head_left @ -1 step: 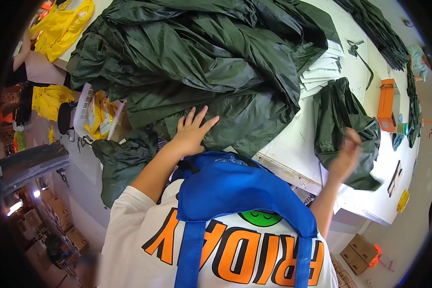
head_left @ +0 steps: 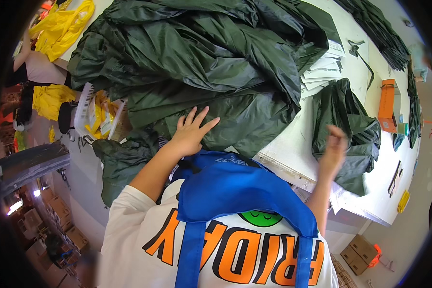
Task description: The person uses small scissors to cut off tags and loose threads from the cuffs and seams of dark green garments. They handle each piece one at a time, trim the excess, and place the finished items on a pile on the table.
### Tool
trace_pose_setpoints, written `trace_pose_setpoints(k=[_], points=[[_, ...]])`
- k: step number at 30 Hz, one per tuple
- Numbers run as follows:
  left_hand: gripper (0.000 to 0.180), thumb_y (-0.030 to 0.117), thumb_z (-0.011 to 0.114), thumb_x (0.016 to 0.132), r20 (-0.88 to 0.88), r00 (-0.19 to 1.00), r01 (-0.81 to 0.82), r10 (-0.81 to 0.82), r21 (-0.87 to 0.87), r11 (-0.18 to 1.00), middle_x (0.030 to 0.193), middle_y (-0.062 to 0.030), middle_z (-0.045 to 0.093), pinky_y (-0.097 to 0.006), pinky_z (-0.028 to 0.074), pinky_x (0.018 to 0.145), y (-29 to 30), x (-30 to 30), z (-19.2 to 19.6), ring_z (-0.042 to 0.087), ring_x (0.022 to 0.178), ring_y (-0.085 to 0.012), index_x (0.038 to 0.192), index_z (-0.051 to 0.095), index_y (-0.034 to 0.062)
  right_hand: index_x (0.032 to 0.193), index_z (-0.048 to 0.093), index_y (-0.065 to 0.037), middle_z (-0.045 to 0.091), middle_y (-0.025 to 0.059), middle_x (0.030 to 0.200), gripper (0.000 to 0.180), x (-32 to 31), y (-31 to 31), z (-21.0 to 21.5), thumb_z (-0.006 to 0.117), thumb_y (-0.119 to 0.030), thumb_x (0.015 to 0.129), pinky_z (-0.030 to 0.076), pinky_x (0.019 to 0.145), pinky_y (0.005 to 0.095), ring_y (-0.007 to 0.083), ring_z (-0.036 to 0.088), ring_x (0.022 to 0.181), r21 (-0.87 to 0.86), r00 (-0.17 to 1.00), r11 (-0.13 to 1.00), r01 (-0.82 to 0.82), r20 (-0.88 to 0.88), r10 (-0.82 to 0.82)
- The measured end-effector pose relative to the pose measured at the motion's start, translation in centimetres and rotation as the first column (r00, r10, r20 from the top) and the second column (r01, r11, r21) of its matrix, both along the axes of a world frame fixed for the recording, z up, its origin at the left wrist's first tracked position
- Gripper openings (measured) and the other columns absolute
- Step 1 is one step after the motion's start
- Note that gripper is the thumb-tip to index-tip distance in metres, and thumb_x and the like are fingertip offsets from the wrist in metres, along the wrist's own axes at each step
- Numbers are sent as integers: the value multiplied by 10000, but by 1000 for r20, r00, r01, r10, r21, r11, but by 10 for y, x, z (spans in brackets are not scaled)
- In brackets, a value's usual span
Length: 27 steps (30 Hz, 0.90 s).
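A big heap of dark green, slightly shiny fabric [head_left: 187,53] covers much of the white table in front of me. My left hand [head_left: 189,137] lies flat on its near edge with the fingers spread, holding nothing. To the right, a separate crumpled piece of the same green fabric [head_left: 338,103] lies on the table and hangs toward its near edge. Over the left part of that piece is my right hand [head_left: 332,156]. Motion blurs its bent fingers, so whether they grip the cloth cannot be made out.
White printed sheets [head_left: 321,67] are stacked beside the heap. An orange box [head_left: 388,105] stands farther right. At left is a white basket [head_left: 84,113] with yellow items. More green fabric [head_left: 125,158] hangs near my left arm. Another person [head_left: 43,69] is at far left.
My right hand has moved left across the separate green piece, whose lower end has shifted a little left. My left hand has stayed in place.
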<state>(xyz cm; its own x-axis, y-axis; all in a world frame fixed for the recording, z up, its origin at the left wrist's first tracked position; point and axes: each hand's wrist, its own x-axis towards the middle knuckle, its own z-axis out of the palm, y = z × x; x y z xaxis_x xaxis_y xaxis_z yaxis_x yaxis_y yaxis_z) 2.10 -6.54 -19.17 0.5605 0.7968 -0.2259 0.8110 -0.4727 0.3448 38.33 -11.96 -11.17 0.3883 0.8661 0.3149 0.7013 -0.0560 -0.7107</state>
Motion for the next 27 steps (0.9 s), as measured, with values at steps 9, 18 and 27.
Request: trace_pose_setpoints(k=[9,18,27], points=[[129,159,606,830,635,555,-102,538,-589,801,766,-29,605,-251,431,682,42,30,62,548,742,-81,875,595,38,1013,544,10,571,34,888,167,-116,13,5,541,-99,887,423,628,226,77,505,650,-72,649,914,-398,-726,225],[251,197,564,894,689,-16,191,725,-710,678,960,-33,617,-230,442,780,22,72,126,542,852,-71,1028,569,-16,1154,358,3,465,60,957,861,-144,18,74,889,-236,520,433,681,189,78,508,791,118,617,908,-401,-698,363],[208,200,489,928,515,-132,259,847,-807,531,983,-43,611,-231,496,633,8,86,130,604,789,-98,1069,527,52,1032,452,10,477,76,889,459,-142,14,70,671,-10,630,414,549,220,75,436,723,-46,865,959,-281,-444,233]])
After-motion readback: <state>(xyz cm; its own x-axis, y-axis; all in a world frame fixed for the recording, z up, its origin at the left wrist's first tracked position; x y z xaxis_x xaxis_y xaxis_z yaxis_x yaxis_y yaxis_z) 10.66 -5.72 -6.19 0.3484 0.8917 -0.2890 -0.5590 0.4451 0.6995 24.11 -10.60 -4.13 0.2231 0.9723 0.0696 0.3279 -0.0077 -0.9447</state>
